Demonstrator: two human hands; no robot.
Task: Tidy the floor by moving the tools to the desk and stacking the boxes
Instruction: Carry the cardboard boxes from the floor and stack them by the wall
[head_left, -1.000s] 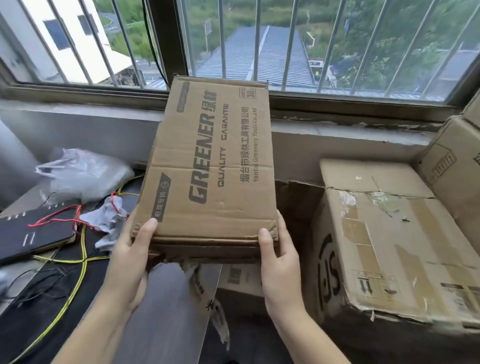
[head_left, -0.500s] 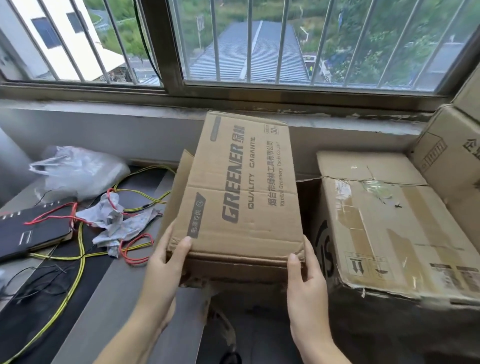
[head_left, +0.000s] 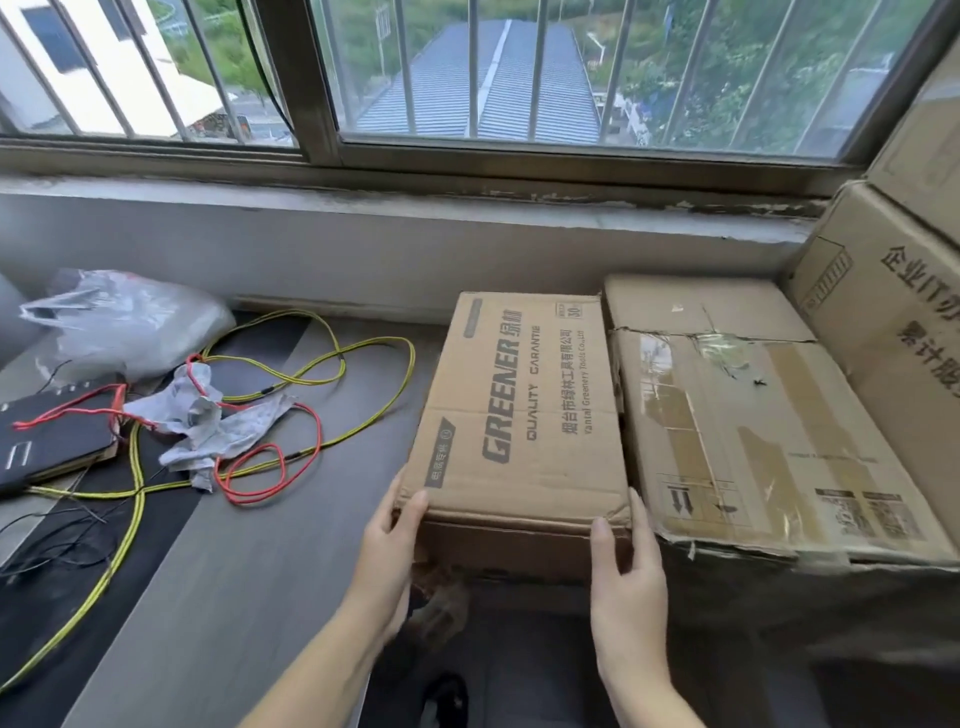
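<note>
Both forearms bare, reaching forward and up from the bottom edge, roughly parallel. Left hand (head_left: 387, 558) clasping the near left corner of the GREENER box (head_left: 519, 410), thumb over the top edge, fingers along the side. Right hand (head_left: 626, 569) mirroring at the near right corner, thumb upright against the front face, fingers up the right side.

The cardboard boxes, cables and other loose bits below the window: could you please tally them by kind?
Cardboard boxes: 4 (GREENER box, taped box, printed box, top box)
Cables: 2 (yellow cable, red cable)
Plastic bags: 1 (plastic bag)
Crumpled cloths: 1 (cloth)
Black devices: 1 (black device)
Total: 9
</note>
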